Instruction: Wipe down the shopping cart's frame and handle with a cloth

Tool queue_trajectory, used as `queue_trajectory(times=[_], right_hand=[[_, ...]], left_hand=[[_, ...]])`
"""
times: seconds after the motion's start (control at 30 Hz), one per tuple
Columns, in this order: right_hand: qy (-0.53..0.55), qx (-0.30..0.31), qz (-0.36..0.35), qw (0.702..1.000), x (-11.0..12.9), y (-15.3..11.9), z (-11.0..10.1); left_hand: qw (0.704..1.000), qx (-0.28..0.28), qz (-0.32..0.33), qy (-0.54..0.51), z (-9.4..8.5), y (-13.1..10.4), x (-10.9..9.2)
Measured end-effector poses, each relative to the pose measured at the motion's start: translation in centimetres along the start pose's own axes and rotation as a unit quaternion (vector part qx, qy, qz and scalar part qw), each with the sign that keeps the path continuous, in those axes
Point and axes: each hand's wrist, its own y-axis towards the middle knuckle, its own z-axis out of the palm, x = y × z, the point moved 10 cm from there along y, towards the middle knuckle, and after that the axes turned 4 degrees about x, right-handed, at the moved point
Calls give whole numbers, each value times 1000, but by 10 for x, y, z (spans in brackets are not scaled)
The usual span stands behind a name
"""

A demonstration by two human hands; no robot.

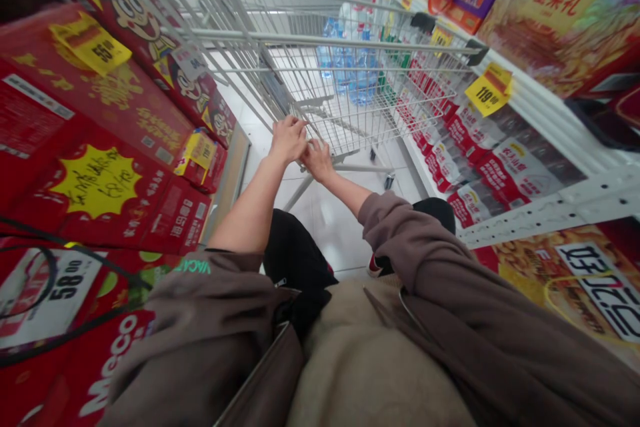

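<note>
A wire shopping cart (325, 40) stands ahead, tilted across the view. My left hand (289, 139) and my right hand (317, 159) are side by side at the near lower part of its frame, close together or touching. The fingers of both are bent over the wire there; what lies under the fingertips is too small to make out. Large clear-blue water bottles (363, 70) show through the wires at the cart's far side.
Stacked red boxes (100, 167) with yellow price tags line the left. On the right, a white metal shelf (590, 193) holds packaged bottles and snack boxes. White floor tiles (320, 213) lie between, under the cart. Colourful goods stand on shelves at the back.
</note>
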Motion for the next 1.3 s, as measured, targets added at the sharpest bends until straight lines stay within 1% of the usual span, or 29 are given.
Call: queue_trajectory(times=[0.1, 0.2, 0.4, 0.53, 0.63, 0.7, 0.73, 0.8, 0.87, 0.93, 1.0, 1.07, 1.13, 1.2, 1.27, 1.3], right_hand=[[-26, -29, 2, 999, 8, 4, -11], [-32, -42, 3, 999, 13, 6, -13], [-35, 12, -27, 999, 11, -7, -6], [-47, -4, -18, 999, 11, -7, -11], [-48, 43, -13, 998, 9, -18, -1], [-35, 62, -19, 997, 6, -29, 0], [-27, 55, -23, 998, 4, -34, -4], [-16, 12, -27, 999, -3, -37, -20], [-12, -47, -10, 999, -13, -33, -38], [-11, -92, 15, 996, -24, -26, -49], [-14, -105, 16, 994, -30, -23, -48], [-17, -91, -6, 996, -31, -27, -38], [-18, -73, -23, 997, -32, -36, -27], [-16, -67, -25, 997, -35, -43, -20], [-13, -89, -21, 996, -36, -42, -22], [-12, -106, -19, 994, -36, -39, -25]], left_hand=[[1000, 18, 23, 9, 0, -1, -1], [999, 21, 48, -11, -3, -1, 0], [999, 10, 43, -30, -6, -1, 11], [997, -12, 37, -64, -10, -2, 14], [996, -16, 33, -85, -15, -5, 12], [997, -13, 26, -75, -17, -7, 11], [997, -14, 26, -66, -18, -8, 10], [998, -12, 32, -44, -20, -8, 7], [999, -6, 40, -26, -21, -8, 6], [999, 5, 39, -13, -23, -9, 6], [999, 17, 28, -7, -27, -12, 8], [999, 25, 15, -15, -30, -18, 8], [999, 8, 17, -38, -37, -27, 2], [997, -47, 30, -56, -47, -37, -11], [991, -112, 44, -56, -56, -47, -27], [989, -127, 52, -50, -56, -50, -37]])
